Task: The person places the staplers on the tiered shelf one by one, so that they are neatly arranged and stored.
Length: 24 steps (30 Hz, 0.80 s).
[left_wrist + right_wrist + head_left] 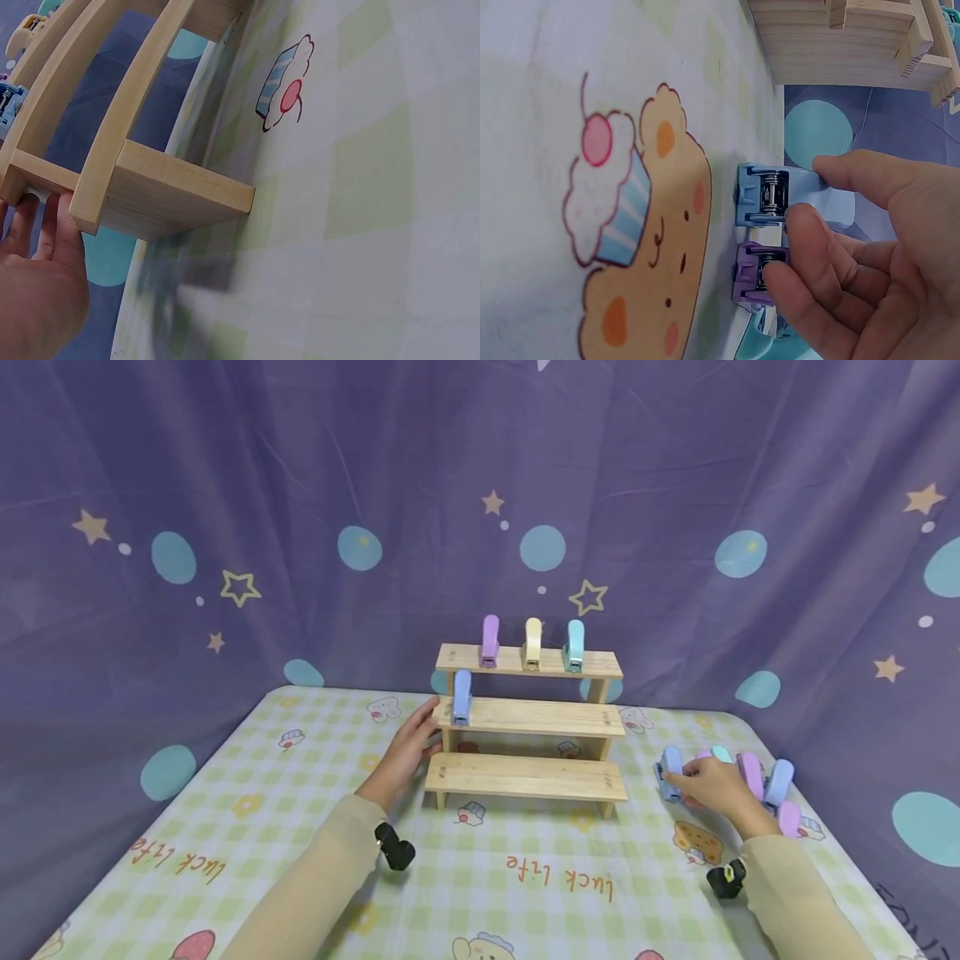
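Observation:
In my right hand (712,785), thumb and fingers pinch a light-blue tool (817,195) with a rounded lever and a black spring, which looks like a small hole punch. It stands low by the table surface. Beside it is a purple one (751,274), and more pastel ones, among them a blue one (780,779), are bunched behind the hand. My left hand (405,750) touches the left end of a three-step wooden rack (525,774) with extended fingers. On its top step stand purple (490,641), yellow (532,643) and teal (575,645) punches; a blue one (462,697) stands on the middle step's left end.
A checked tablecloth (300,802) with printed cartoons and lettering covers the table. Behind the rack hangs a purple-blue curtain (420,460) with stars and dots. A black wrist camera (395,847) sits at the left sleeve, another (726,878) at the right.

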Available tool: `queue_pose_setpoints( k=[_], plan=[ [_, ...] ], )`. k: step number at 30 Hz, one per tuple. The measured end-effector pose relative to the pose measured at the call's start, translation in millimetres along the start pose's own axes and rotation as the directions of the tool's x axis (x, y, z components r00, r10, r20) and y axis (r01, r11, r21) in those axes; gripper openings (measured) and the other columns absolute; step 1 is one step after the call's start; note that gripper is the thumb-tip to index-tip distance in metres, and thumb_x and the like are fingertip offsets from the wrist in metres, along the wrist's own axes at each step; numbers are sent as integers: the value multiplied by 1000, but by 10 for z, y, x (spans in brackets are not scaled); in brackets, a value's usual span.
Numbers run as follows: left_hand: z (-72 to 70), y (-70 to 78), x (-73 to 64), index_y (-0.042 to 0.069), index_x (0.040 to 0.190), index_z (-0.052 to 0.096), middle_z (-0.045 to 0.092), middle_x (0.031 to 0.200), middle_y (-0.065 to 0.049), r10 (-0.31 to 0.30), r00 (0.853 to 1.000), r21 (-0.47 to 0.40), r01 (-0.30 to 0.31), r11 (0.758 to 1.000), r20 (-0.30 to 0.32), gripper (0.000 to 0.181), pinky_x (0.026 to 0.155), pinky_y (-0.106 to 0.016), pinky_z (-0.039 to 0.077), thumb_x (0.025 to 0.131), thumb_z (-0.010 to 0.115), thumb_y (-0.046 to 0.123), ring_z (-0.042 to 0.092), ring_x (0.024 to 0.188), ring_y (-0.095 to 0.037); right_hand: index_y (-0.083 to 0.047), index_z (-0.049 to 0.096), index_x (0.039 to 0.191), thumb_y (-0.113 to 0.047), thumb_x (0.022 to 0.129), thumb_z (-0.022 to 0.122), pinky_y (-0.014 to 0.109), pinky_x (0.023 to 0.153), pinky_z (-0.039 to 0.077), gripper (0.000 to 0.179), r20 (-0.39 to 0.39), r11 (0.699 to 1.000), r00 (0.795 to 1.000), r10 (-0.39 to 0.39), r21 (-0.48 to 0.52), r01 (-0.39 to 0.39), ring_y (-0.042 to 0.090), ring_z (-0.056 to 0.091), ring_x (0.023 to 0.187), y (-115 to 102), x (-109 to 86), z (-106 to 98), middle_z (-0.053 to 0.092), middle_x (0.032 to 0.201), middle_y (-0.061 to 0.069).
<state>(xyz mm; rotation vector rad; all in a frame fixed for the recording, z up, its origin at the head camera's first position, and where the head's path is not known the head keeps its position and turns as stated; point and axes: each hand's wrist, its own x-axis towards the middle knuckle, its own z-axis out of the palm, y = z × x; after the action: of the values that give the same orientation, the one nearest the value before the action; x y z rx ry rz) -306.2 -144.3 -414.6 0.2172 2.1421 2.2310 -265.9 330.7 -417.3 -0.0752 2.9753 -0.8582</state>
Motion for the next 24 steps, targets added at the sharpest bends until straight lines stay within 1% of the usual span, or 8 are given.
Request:
queue_pose_setpoints(
  k=[3,8,13,15,19,20,23,24],
  plan=[
    [7,12,-3,18,160,28,34,158,-9,5,1000,0,-5,1000,0,52,113,-48,37,110,40,23,37,139,-32,-6,63,74,-36,97,66,31,56,45,38,1,1000,1000,2,-6,-2,15,56,58,0,-4,-7,59,60,-1],
    [14,9,6,19,160,29,34,158,-9,2,1000,2,-2,1000,1,51,112,-48,37,110,40,23,38,139,-32,-7,61,73,-37,97,65,31,56,44,39,-9,1000,1000,-12,-24,11,16,55,57,12,-18,-1,59,59,-1],
    [12,-3,11,19,160,27,32,159,-9,-2,1000,3,2,1000,11,51,113,-47,37,110,39,23,37,139,-31,-6,61,74,-37,97,66,31,56,44,39,-7,1000,1000,-10,-3,9,16,56,57,34,-39,9,62,61,1],
    [8,-3,9,18,160,27,32,160,-9,-3,1000,4,3,1000,10,52,113,-47,37,110,40,24,37,139,-31,-6,62,77,-38,97,66,30,56,45,38,-10,1000,1000,-1,7,1,16,58,58,37,-45,12,63,63,1],
    [2,-3,10,17,160,27,33,159,-10,1,1000,-6,-1,1000,2,52,113,-49,36,110,41,24,37,140,-32,-4,61,86,-42,97,65,32,57,46,40,-41,1000,999,-3,10,3,16,59,59,17,-60,-8,64,66,1],
    [-2,-5,12,16,160,27,33,159,-10,4,1000,-7,-4,1000,2,52,113,-50,36,110,40,24,36,140,-33,-3,61,88,-44,97,64,36,63,47,42,-53,1000,999,-11,10,12,16,59,60,7,-66,-24,64,67,1],
    [-9,-9,20,16,160,27,31,159,-12,9,1000,-7,-9,1000,6,52,113,-50,35,110,40,24,36,140,-34,-3,59,92,-46,97,62,39,63,46,44,-95,1000,995,-29,10,30,18,59,60,-39,-83,-72,66,70,3],
    [-11,-9,20,16,160,26,31,160,-12,11,1000,-3,-11,1000,10,52,113,-51,35,110,39,24,36,140,-34,-3,59,93,-47,98,61,39,62,47,44,-111,999,993,-35,12,36,18,59,60,-57,-87,-90,66,70,4]
  ],
)
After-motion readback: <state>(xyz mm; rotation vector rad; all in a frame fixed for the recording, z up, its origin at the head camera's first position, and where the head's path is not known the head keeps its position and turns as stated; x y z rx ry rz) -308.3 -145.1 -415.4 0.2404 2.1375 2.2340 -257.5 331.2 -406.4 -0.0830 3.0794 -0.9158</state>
